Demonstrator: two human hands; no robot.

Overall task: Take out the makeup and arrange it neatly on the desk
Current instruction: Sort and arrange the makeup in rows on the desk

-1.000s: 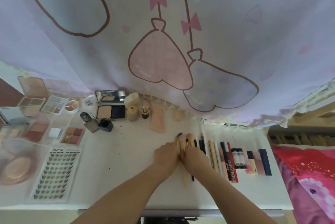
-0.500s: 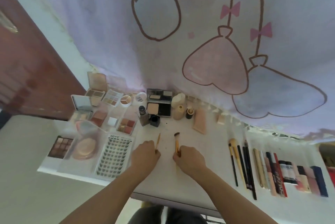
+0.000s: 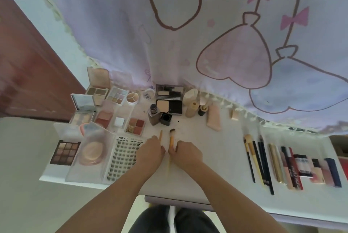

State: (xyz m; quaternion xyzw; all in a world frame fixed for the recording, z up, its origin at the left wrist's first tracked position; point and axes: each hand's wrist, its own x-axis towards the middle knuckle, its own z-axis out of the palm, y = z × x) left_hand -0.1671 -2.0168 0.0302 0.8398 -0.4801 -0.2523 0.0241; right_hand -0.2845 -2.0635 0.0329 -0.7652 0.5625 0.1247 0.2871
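Note:
On the white desk [image 3: 222,159], my left hand [image 3: 150,150] grips a thin yellow-handled brush [image 3: 160,135] whose tip points away from me. My right hand [image 3: 185,152] holds a second yellow brush with a dark bristle head [image 3: 171,137]; its handle end sticks out below my fingers. Both hands sit side by side at the desk's middle, just right of the XOYO lash tray [image 3: 122,159]. A row of brushes and pencils [image 3: 258,159] lies to the right, then lipsticks and tubes [image 3: 305,169].
Palettes, compacts and a powder puff case [image 3: 92,150] crowd the left side. Foundation bottle [image 3: 153,115], black compact [image 3: 169,104], sponges and a pink tube [image 3: 213,119] line the back under a hanging cartoon curtain. The desk's front edge is near my knees.
Both hands carried two brushes from the right-hand row leftward to the desk's middle. In the last half second they drew closer together; the view shifted left.

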